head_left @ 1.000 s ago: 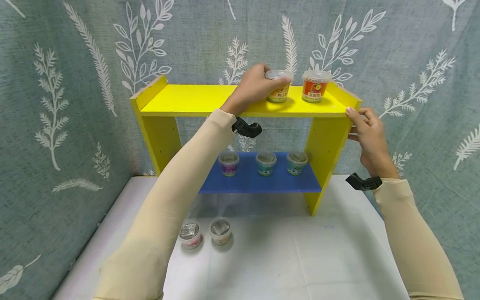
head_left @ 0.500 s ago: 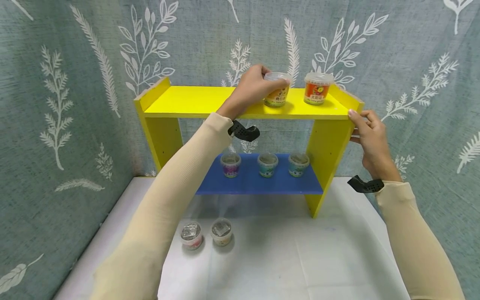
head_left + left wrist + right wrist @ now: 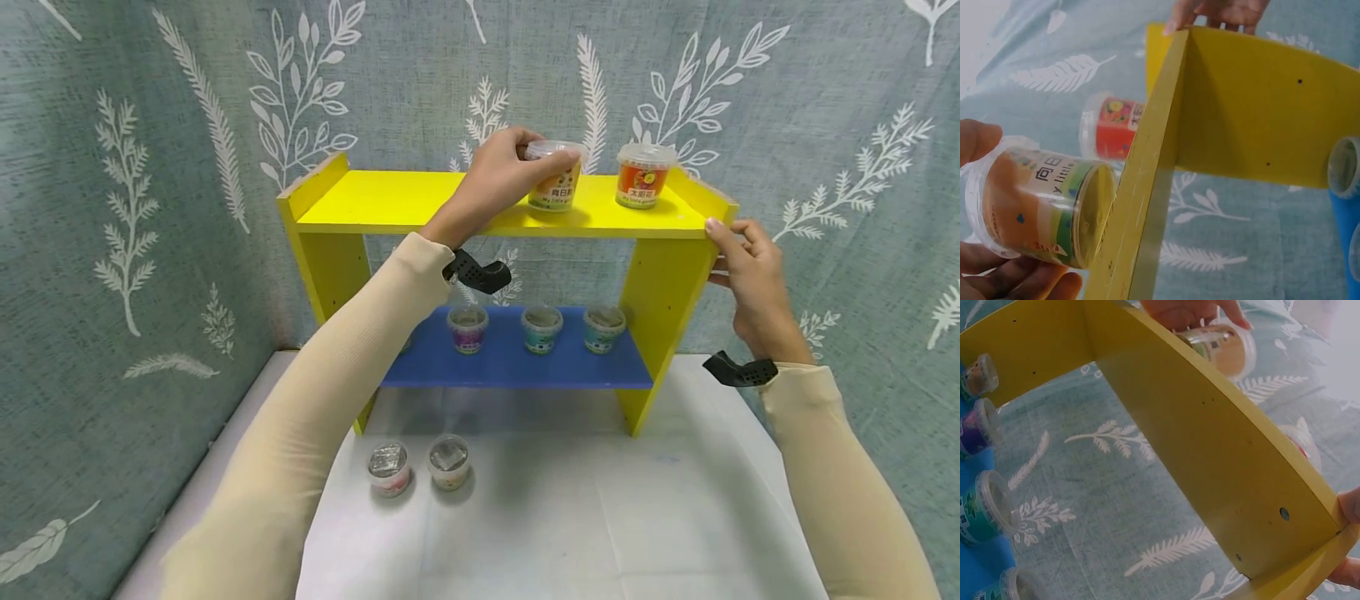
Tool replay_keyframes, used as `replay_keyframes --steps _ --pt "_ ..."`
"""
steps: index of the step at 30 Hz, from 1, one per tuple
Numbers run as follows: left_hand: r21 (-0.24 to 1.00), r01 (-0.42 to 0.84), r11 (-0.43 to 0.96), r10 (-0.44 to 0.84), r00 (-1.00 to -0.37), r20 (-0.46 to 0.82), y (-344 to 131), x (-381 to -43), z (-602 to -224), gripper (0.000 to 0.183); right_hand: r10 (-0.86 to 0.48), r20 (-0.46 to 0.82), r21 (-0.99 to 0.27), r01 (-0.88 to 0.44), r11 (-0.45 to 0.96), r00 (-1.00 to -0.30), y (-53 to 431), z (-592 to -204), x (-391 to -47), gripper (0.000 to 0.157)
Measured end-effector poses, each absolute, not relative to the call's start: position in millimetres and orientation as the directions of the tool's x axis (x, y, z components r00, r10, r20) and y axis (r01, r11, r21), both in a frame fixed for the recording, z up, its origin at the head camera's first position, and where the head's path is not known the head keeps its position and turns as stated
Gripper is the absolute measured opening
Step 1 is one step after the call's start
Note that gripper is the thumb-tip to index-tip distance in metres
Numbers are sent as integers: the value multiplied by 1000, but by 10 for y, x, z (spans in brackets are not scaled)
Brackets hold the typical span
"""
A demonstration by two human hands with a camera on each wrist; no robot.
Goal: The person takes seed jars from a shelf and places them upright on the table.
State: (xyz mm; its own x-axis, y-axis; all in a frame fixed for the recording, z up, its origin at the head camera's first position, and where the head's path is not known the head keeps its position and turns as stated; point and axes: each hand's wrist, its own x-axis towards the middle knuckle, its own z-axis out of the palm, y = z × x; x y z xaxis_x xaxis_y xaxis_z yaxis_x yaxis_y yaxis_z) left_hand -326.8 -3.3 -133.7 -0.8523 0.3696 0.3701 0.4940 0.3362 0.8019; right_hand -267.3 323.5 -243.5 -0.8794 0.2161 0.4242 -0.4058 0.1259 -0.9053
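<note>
My left hand (image 3: 498, 171) grips a clear-lidded plastic cup (image 3: 553, 193) with an orange and green label, its thumb at the lid. The cup stands upright over the top board of a yellow shelf unit (image 3: 405, 196); the left wrist view shows its base right at the board. To its right is a similar cup with a red label (image 3: 642, 179). My right hand (image 3: 757, 279) holds the shelf's right upper corner, thumb on the front edge and fingers behind the side panel.
On the blue lower shelf (image 3: 510, 371) stand several lidded cups, including a purple cup (image 3: 468, 332) and a teal cup (image 3: 542, 330). Two more, a pink cup (image 3: 389, 471) and a cream cup (image 3: 449, 464), stand on the white table (image 3: 555, 517). Patterned cloth (image 3: 420, 83) hangs behind.
My left hand has shifted the orange-labelled cup slightly left along the top board, widening the gap to the red-labelled cup. My right hand stays on the corner. The head view has turned a little.
</note>
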Motion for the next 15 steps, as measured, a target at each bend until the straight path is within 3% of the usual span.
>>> replay_keyframes --steps 6,15 --pt "796 507 330 382 -843 379 -84 -3168 -1366 71 219 423 -906 -405 123 -879 3225 -2436 -2656 30" --pt "790 558 255 407 -803 435 -189 -3027 -1418 62 218 436 -900 -419 120 -873 3216 -2437 -2672 32"
